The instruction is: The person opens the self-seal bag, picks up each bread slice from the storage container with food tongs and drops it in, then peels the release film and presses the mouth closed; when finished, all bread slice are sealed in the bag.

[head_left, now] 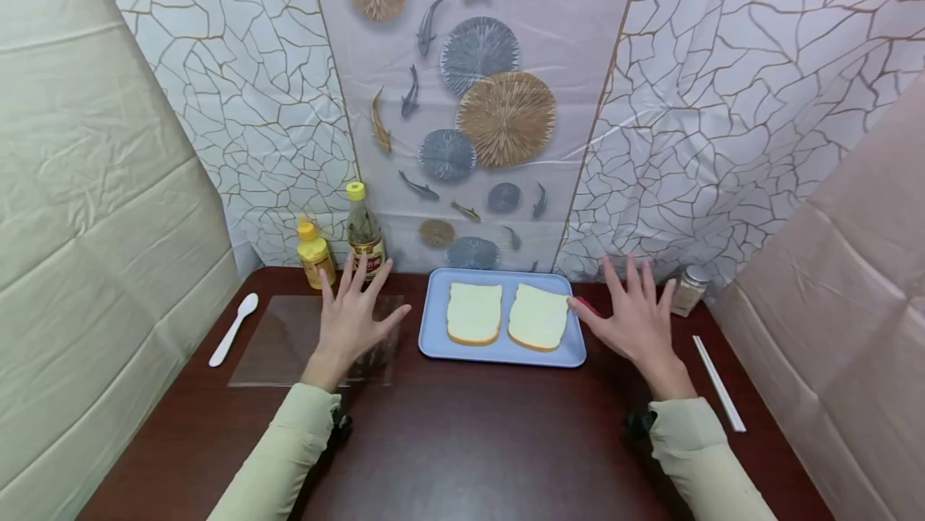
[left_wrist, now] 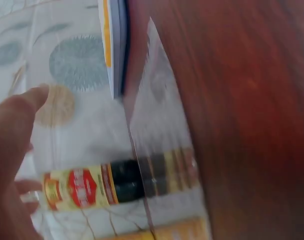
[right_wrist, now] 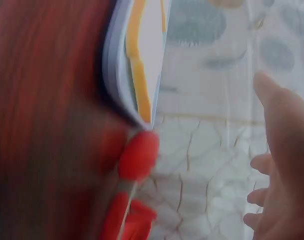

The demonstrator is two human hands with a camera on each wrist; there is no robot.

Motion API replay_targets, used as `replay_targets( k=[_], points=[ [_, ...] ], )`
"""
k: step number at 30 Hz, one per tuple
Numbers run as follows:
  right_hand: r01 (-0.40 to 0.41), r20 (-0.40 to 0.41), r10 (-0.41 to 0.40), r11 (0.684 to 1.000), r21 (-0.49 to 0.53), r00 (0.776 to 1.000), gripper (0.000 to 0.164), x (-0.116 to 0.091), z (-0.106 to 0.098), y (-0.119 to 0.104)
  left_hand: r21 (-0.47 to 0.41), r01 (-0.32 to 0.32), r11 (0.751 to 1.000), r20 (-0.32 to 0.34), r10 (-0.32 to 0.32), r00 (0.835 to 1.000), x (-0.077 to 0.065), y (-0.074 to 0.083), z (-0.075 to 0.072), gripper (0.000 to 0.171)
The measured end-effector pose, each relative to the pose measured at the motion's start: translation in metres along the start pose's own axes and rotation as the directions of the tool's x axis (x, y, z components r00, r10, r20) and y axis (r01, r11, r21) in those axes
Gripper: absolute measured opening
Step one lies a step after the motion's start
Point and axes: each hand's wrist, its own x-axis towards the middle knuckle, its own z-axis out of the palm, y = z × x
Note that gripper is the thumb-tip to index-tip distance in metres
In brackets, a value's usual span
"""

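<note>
Fingers spread, my left hand (head_left: 352,327) is over a clear plastic sheet (head_left: 278,348), holding nothing. Just beyond its fingertips stand a dark bottle with a yellow cap (head_left: 364,232) and a yellow squeeze bottle (head_left: 314,254). My right hand (head_left: 639,328), also spread and empty, is beside the right end of a blue tray (head_left: 466,354). Two slices of bread, a left slice (head_left: 474,312) and a right slice (head_left: 538,317), lie flat on the tray. In the right wrist view, a red object (right_wrist: 138,156) appears near the tray's corner; its kind is unclear, and the hand mostly hides it in the head view.
A white spoon (head_left: 234,330) lies at the table's left edge. At the right are a small jar with a grey lid (head_left: 691,290) and a pair of white chopsticks (head_left: 719,383). A patterned cloth (head_left: 462,144) hangs behind the dark wooden table (head_left: 477,449).
</note>
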Motion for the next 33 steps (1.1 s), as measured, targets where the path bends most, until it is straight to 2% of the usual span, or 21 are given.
replay_targets(
  k=[2,4,6,8,13,15,17,20,22,26,28,30,33],
  points=[
    [0.064,-0.041,-0.062,0.997,0.047,0.997,0.098,-0.004,0.007,-0.018,-0.087,-0.062,0.994,-0.021,0.060,0.998,-0.007,-0.010,-0.004,0.079],
    [0.152,-0.085,-0.142,0.980,0.128,0.986,0.084,-0.012,0.018,-0.041,-0.147,-0.117,0.982,-0.033,0.113,0.993,-0.016,-0.020,-0.007,0.069],
    [0.243,-0.101,-0.225,0.942,0.231,0.969,0.072,-0.021,0.030,-0.069,-0.189,-0.147,0.971,-0.019,0.146,0.989,-0.024,-0.030,-0.009,0.060],
    [0.302,-0.088,-0.289,0.888,0.348,0.953,0.063,-0.029,0.041,-0.097,-0.228,-0.151,0.962,0.013,0.158,0.987,-0.031,-0.037,-0.010,0.051],
    [0.306,0.036,-0.390,0.773,0.555,0.920,0.055,-0.039,0.067,-0.160,-0.322,-0.105,0.941,0.146,0.159,0.976,-0.037,-0.049,-0.012,0.041],
    [0.282,0.119,-0.432,0.749,0.599,0.894,0.055,-0.039,0.076,-0.182,-0.356,-0.081,0.931,0.186,0.156,0.970,-0.037,-0.053,-0.011,0.041],
    [0.256,0.206,-0.472,0.738,0.625,0.857,0.056,-0.038,0.087,-0.201,-0.383,-0.051,0.923,0.208,0.139,0.968,-0.036,-0.056,-0.009,0.039],
    [0.258,0.303,-0.522,0.749,0.611,0.798,0.058,-0.034,0.102,-0.226,-0.404,-0.002,0.915,0.219,0.099,0.971,-0.035,-0.060,-0.007,0.036],
    [0.296,0.329,-0.542,0.768,0.568,0.773,0.058,-0.031,0.111,-0.241,-0.408,0.022,0.913,0.229,0.079,0.970,-0.036,-0.061,-0.005,0.034],
    [0.410,0.348,-0.540,0.828,0.382,0.766,0.060,-0.024,0.119,-0.265,-0.421,0.003,0.907,0.259,0.117,0.959,-0.039,-0.063,0.000,0.037],
    [0.449,0.374,-0.528,0.848,0.281,0.763,0.061,-0.021,0.121,-0.272,-0.424,-0.011,0.906,0.272,0.139,0.952,-0.039,-0.063,0.003,0.039],
    [0.471,0.411,-0.519,0.854,0.221,0.750,0.062,-0.019,0.122,-0.278,-0.416,-0.007,0.909,0.287,0.138,0.948,-0.039,-0.064,0.005,0.039],
    [0.470,0.472,-0.508,0.858,0.206,0.721,0.064,-0.018,0.124,-0.282,-0.388,0.019,0.921,0.309,0.111,0.945,-0.041,-0.066,0.010,0.033]
  ],
)
